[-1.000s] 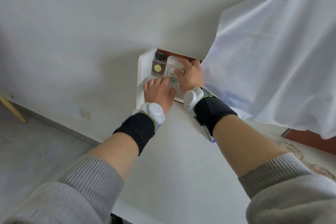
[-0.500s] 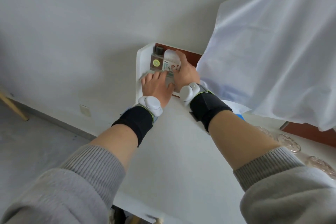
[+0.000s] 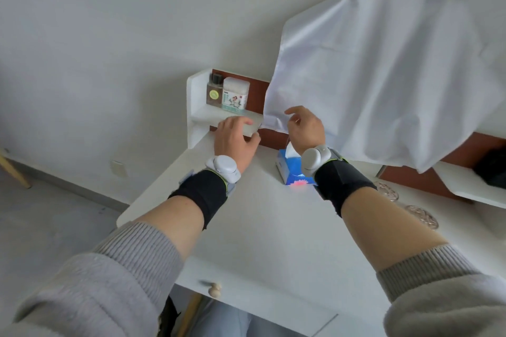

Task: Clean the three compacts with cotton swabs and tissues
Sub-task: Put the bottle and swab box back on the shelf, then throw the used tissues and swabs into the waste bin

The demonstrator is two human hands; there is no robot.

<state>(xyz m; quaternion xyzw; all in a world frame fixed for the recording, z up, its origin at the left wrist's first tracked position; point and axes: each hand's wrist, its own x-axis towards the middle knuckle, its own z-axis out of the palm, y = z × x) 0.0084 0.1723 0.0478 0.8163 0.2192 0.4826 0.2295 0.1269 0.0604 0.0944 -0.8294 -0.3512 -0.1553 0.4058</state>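
barely started, i judge. my left hand lies over the shelf edge; cannot tell if it grips anything. right hand loosely curled, maybe pinching something thin, cannot tell. swab jar on the far shelf, tissue box by my right wrist, two compacts untouched on the worktop at right; third unseen.

Desk: blue tissue box, two clear compacts at right.
Shelf: dark bottle just beside cotton-swab tub.
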